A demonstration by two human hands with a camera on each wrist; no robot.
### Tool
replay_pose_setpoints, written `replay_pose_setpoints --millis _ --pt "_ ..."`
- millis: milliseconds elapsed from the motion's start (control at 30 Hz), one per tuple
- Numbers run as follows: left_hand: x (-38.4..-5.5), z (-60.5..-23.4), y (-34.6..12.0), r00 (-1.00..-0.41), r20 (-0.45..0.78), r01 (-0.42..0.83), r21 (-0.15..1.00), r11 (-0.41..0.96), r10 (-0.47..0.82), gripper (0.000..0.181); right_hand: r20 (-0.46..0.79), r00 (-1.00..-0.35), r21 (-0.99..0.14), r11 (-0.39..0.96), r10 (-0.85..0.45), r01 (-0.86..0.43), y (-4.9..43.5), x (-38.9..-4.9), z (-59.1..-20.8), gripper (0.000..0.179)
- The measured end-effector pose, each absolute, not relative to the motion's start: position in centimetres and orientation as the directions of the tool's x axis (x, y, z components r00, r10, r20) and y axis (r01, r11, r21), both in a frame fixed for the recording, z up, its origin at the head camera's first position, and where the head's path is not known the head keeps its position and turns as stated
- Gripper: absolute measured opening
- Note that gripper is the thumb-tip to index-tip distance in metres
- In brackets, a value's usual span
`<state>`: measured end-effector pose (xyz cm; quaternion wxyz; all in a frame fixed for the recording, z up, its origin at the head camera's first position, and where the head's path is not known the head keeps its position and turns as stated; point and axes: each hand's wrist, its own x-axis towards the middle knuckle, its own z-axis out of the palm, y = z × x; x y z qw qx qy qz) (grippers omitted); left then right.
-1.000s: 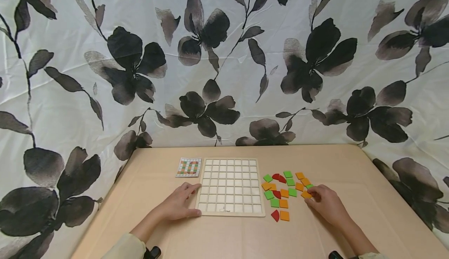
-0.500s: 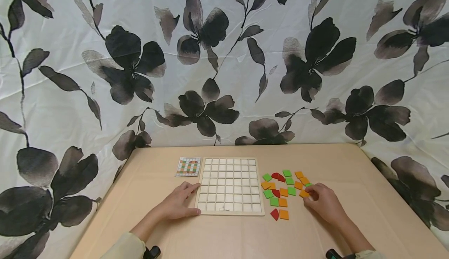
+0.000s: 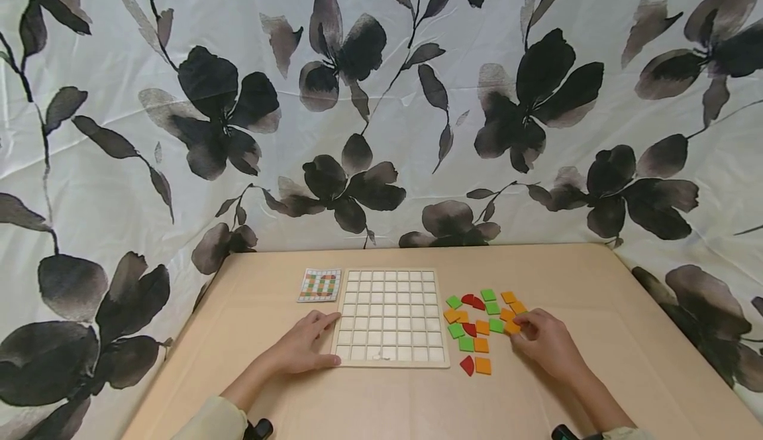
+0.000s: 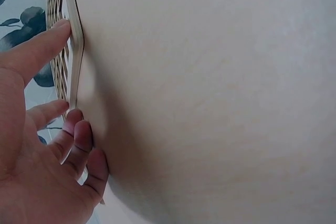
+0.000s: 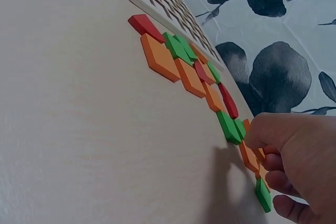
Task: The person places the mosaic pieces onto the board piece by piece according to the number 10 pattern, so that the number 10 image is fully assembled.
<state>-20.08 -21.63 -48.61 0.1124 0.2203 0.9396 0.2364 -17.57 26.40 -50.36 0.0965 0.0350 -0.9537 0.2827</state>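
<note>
The orange tile (image 3: 510,328) lies on the counter (image 3: 387,403), right of the gridded board (image 3: 390,317), at the fingertips of the right hand (image 3: 550,346); from my end I can't tell whether those fingers pinch it or merely push. Pushing could, I judge, knock the green tile (image 3: 496,325) just beside it askew. The left hand (image 3: 299,348), fingers spread, touches the board's left edge; too much pressure there might slide it into the red wedge (image 3: 467,366).

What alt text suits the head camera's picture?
A person's left hand touches a wooden grid board; the right hand is at loose orange, green and red tiles. A small pattern card lies left of the board.
</note>
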Motion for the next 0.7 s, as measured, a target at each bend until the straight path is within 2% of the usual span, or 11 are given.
replay_pose_setpoints --millis 200,400,700 --pt "-20.1 -48.6 -21.6 -0.878 -0.102 0.363 0.495 0.789 0.468 0.085 0.2 -0.979 -0.53 0.838 -0.026 -0.131 25.5 -17.8 -50.0 0.024" --pt "-20.3 -48.2 -21.5 -0.876 -0.103 0.371 0.482 0.794 0.472 0.085 0.249 -0.967 -0.546 0.817 -0.053 -0.186 24.8 -17.9 -49.5 0.022" --pt "-20.2 -48.3 -21.5 -0.88 -0.113 0.354 0.493 0.795 0.462 0.084 0.216 -0.974 -0.59 0.786 -0.067 -0.185 23.5 -18.3 -49.1 0.02"
